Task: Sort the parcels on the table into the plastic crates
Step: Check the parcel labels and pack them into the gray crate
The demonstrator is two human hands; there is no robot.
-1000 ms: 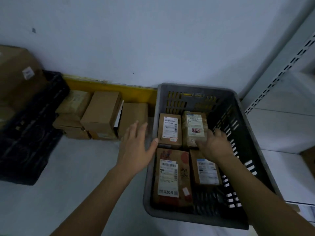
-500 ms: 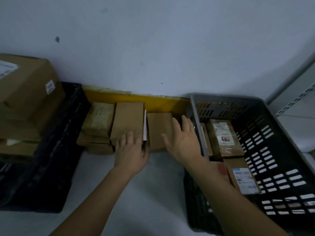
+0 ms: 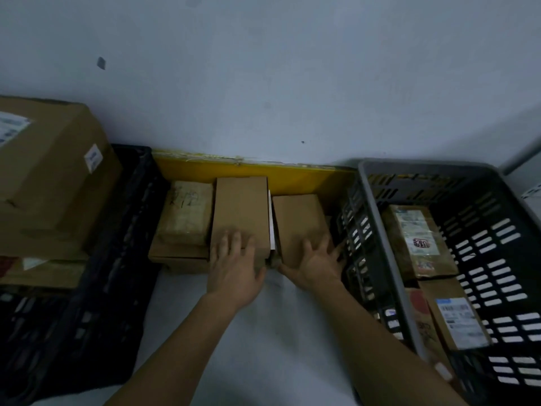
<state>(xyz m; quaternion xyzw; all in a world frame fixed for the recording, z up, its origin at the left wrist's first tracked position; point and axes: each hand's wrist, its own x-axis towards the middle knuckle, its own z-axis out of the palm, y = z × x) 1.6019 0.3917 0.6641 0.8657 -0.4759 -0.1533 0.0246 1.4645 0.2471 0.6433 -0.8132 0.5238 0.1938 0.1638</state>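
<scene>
Both hands have moved from the grey crate onto table parcels. Left hand rests spread-fingered on the tall middle box; right hand lies flat on the plain box beside the crate.

Left hand flat, right hand splayed

Labels on parcels in grey crate — print blurred, nothing legible.

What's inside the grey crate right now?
The grey crate holds labelled cardboard parcels: one at the back, two nearer. Its near wall and the right forearm cover anything lower.
</scene>
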